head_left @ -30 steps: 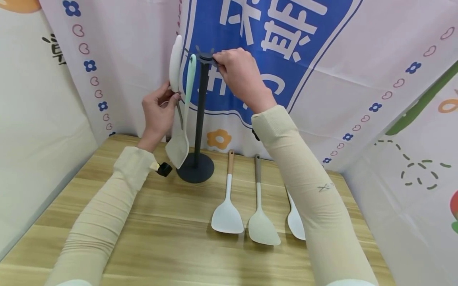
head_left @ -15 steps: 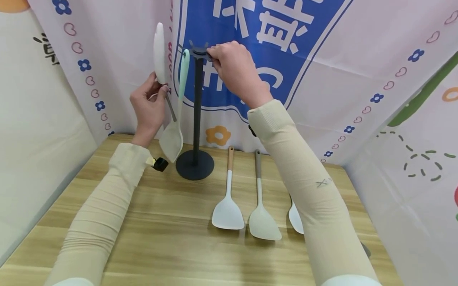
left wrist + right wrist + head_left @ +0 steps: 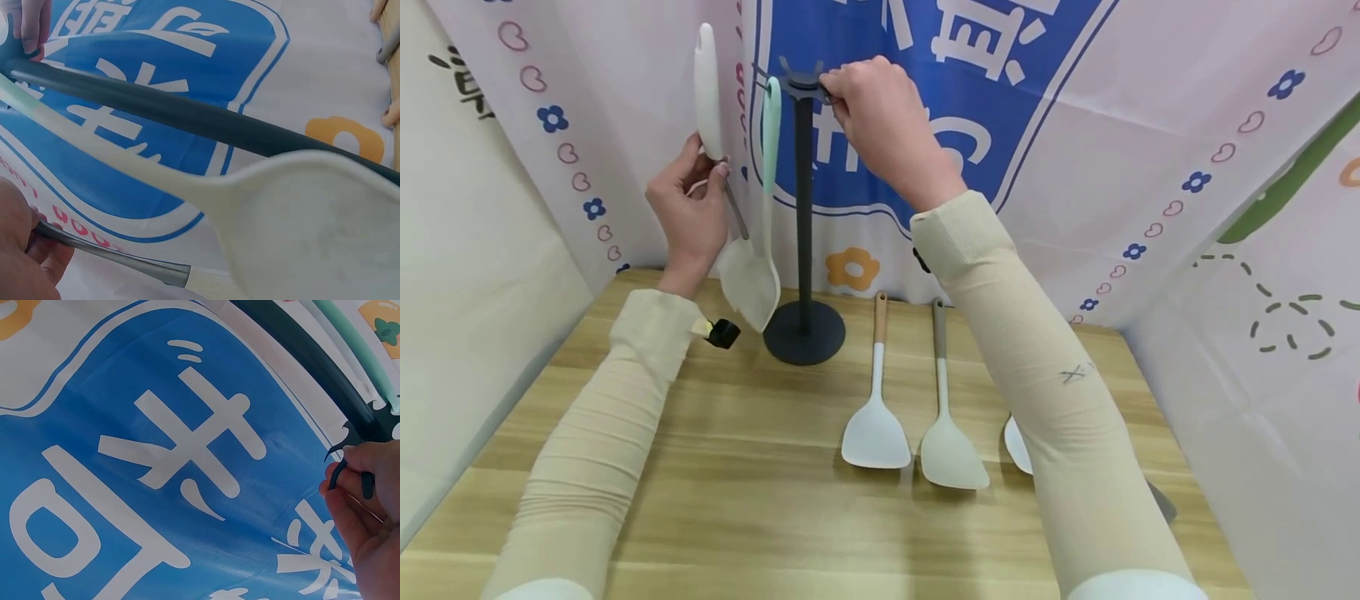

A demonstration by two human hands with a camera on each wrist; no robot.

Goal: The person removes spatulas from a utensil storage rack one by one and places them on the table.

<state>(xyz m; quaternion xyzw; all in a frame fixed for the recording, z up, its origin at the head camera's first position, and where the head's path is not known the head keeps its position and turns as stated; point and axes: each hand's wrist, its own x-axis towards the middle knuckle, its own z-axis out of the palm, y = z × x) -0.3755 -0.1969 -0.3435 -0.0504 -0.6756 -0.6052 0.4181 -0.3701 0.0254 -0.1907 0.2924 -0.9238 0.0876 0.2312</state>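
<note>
My left hand [image 3: 688, 208] pinches a kitchen utensil with a slim grey section [image 3: 119, 253]. A long rounded white part [image 3: 707, 96] rises above the fingers; how it joins the grey section I cannot tell. Close on its right, a spatula with a mint-green handle [image 3: 771, 137] and cream head hangs from the black utensil stand [image 3: 803, 208]. This head [image 3: 306, 219] fills the lower right of the left wrist view and overlaps the held utensil's lower end. At the stand's top, my right hand [image 3: 891, 129] grips a hook, its fingertips curled around it [image 3: 337, 475].
On the wooden table [image 3: 760, 500] lie a white spatula with a wood-coloured handle [image 3: 876, 437] and a cream one with a grey handle [image 3: 953, 454]. A white utensil head [image 3: 1018, 446] and a grey piece [image 3: 1162, 502] are partly behind the right sleeve. A printed cloth [image 3: 1060, 167] hangs behind.
My left hand has moved left, away from the pole, with the utensil. My right hand stays on the stand's top. The whole head view has shifted slightly.
</note>
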